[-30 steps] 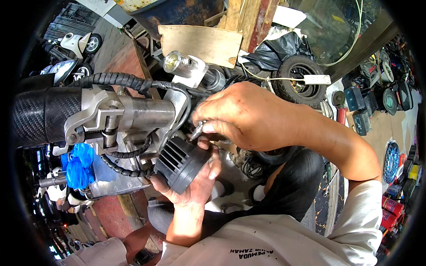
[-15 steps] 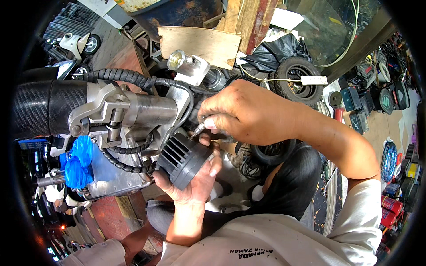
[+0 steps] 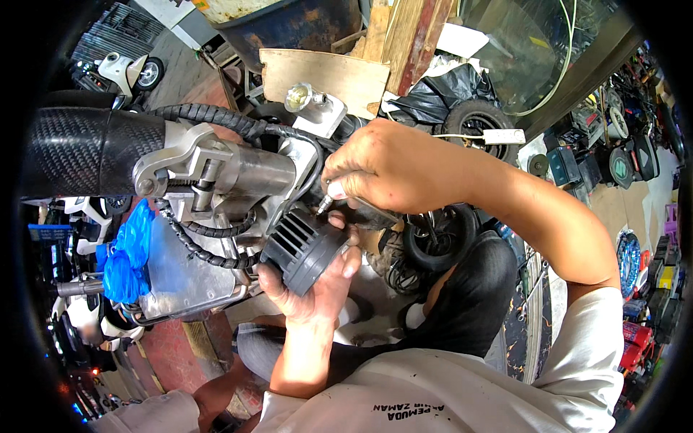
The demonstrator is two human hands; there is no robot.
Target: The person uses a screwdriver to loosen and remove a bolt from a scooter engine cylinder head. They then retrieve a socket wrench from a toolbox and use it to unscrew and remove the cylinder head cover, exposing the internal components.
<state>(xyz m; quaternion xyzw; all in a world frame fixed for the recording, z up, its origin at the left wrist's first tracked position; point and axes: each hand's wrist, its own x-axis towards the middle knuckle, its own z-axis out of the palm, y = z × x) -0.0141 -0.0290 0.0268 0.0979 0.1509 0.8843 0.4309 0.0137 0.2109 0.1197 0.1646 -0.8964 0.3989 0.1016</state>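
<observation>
My left hand is closed around a round black finned housing, which looks like the back of a lamp. It supports the housing from below, fingers on the near right side, with the fins facing up and left. Over its upper right edge, my right hand is closed in a pinch on a small silver socket-like tool. The tool's tip points down at the housing's edge, where fingertips of my left hand lie close by; whether it touches a fastener I cannot tell. Its upper end is hidden in my fingers.
Left of my hands stands a scooter's metal folding stem with black wrapped cables. Blue plastic hangs beside its deck. Beyond are a lamp on a bracket, a wooden board and a tyre. Someone's arm shows lower left.
The view has shifted slightly, so the scooter stem sits a little farther right. Both hands keep their holds on the housing and the silver tool, with only small movement.
</observation>
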